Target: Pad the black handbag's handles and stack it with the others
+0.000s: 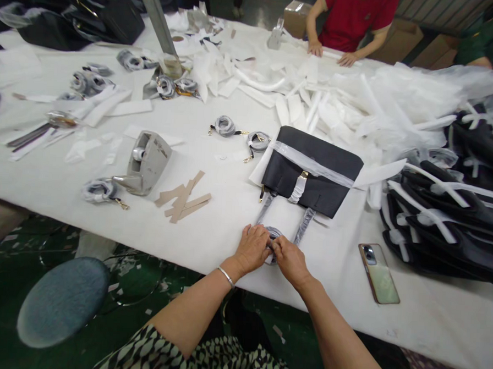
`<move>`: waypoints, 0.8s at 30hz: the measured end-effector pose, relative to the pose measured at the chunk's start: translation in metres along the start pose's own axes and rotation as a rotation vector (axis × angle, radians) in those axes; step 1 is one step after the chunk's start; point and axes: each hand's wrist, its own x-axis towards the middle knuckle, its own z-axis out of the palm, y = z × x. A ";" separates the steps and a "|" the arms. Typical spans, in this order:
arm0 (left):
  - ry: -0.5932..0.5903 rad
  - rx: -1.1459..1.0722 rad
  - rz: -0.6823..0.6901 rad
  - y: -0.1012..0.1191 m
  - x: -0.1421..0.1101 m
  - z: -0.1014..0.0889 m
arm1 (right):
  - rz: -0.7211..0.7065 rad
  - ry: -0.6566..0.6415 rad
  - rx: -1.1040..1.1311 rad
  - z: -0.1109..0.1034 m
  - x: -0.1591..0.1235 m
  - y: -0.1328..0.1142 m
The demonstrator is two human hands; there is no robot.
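On the white-covered table (pixel 214 243), a black bag (pixel 326 150) lies just beyond a left hand (pixel 251 248) and a right hand (pixel 290 260), both gripping a coiled strap (pixel 274 231).

The bag lies flat over a white sheet (pixel 260 167), its wrapped handle (pixel 305 227) reaching toward the person, one leg down each side of the strap; a whitish band (pixel 313 165) crosses it. Left fingers curl over the strap's left side, right fingers close on its right, and together they hide much of the coil, so I cannot tell whether it touches the table. Smallest, a gold clasp (pixel 304 175) sits below the band.
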 end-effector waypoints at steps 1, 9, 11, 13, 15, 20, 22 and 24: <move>0.002 -0.003 0.000 0.000 0.001 -0.001 | -0.006 -0.001 0.009 0.001 -0.002 0.000; 0.009 -0.066 0.018 -0.001 0.002 -0.004 | -0.040 0.022 0.103 0.002 -0.004 0.004; 0.029 -0.084 0.002 -0.001 0.002 -0.002 | -0.041 0.027 0.134 0.003 -0.003 0.006; 0.050 -0.100 -0.009 -0.002 0.002 0.001 | -0.049 0.032 0.165 0.004 -0.002 0.008; 0.062 -0.116 -0.007 -0.003 0.002 0.003 | -0.056 0.038 0.197 0.007 -0.002 0.010; 0.075 -0.147 0.014 -0.010 0.002 0.009 | -0.042 0.042 0.275 0.012 0.002 0.018; 0.077 -0.152 0.020 -0.013 0.002 0.011 | -0.042 0.043 0.287 0.014 0.003 0.019; 0.076 -0.152 0.025 -0.014 0.002 0.011 | -0.044 0.046 0.294 0.016 0.002 0.021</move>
